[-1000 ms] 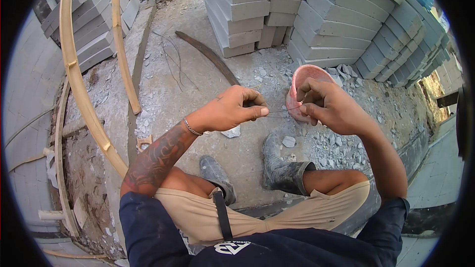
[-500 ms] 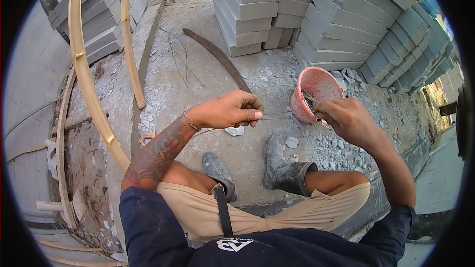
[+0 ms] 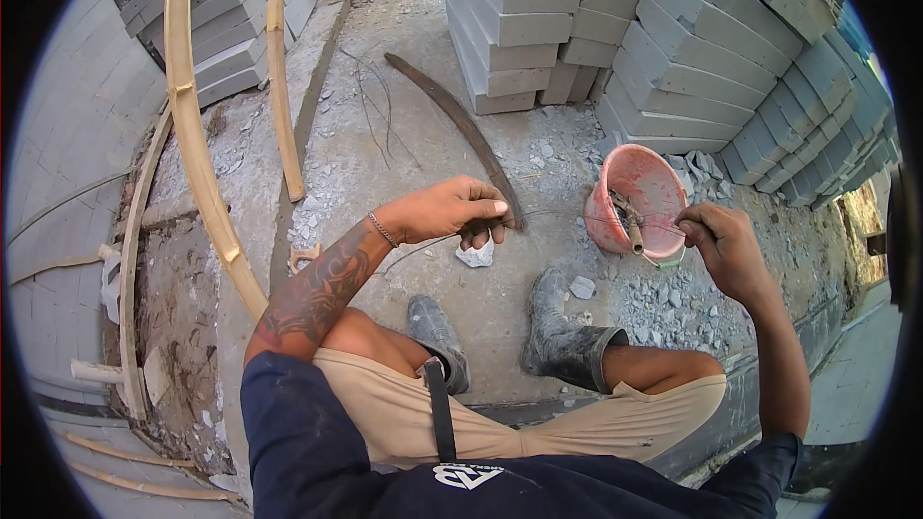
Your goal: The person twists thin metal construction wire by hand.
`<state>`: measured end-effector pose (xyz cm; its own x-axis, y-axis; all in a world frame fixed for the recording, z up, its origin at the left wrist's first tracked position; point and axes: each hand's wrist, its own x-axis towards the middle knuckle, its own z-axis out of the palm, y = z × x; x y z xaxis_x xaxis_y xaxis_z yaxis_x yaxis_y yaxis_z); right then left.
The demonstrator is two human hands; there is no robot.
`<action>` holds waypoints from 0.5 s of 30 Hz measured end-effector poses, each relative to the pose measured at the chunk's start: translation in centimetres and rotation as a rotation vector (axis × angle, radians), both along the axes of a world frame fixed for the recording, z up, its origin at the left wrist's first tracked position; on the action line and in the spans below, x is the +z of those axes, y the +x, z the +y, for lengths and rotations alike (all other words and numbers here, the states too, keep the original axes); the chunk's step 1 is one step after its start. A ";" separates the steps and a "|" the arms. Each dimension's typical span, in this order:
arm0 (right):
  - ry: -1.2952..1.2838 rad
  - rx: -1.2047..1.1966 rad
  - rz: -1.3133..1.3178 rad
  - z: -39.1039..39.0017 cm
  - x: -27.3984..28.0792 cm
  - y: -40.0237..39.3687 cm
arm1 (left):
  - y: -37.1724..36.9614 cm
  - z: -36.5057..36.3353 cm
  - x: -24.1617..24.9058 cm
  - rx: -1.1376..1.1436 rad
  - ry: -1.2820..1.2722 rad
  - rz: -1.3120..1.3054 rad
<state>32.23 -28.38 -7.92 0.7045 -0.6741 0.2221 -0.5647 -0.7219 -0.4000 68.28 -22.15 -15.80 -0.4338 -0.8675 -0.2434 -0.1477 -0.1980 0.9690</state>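
A thin wire (image 3: 558, 212) runs between my two hands, bowing slightly upward. My left hand (image 3: 444, 213) is closed on it, thumb against the curled fingers, and a loose end trails down and left from that hand. Further right, my right hand (image 3: 726, 245) pinches the wire's other stretch beside the rim of a pinkish-red bucket (image 3: 610, 194). Inside the bucket lies a tool with a round handle (image 3: 636, 236) that pokes over the near rim; its head is hard to make out. The wire passes in front of the bucket.
Stacks of grey blocks (image 3: 529, 29) stand at the back. A dark curved strip of wood (image 3: 461, 125) and loose wires (image 3: 370, 101) lie on the concrete. Bamboo strips (image 3: 181, 115) rise at the left. Rubble (image 3: 663, 308) surrounds the bucket near my boots (image 3: 558, 322).
My right hand has moved right, away from the bucket's front rim, so my hands are wider apart with more wire showing between them. The whole view has shifted slightly.
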 end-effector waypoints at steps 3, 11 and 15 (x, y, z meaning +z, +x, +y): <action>0.080 -0.052 -0.043 -0.2 -0.5 -0.6 | 0.6 0.0 0.3 0.047 0.065 0.020; 0.111 -0.097 -0.104 0.1 -0.8 -1.2 | 1.5 -0.3 0.2 0.043 -0.089 -0.043; 0.248 -0.197 -0.094 0.1 -0.7 -1.8 | 1.1 -0.1 1.0 0.037 -0.143 -0.029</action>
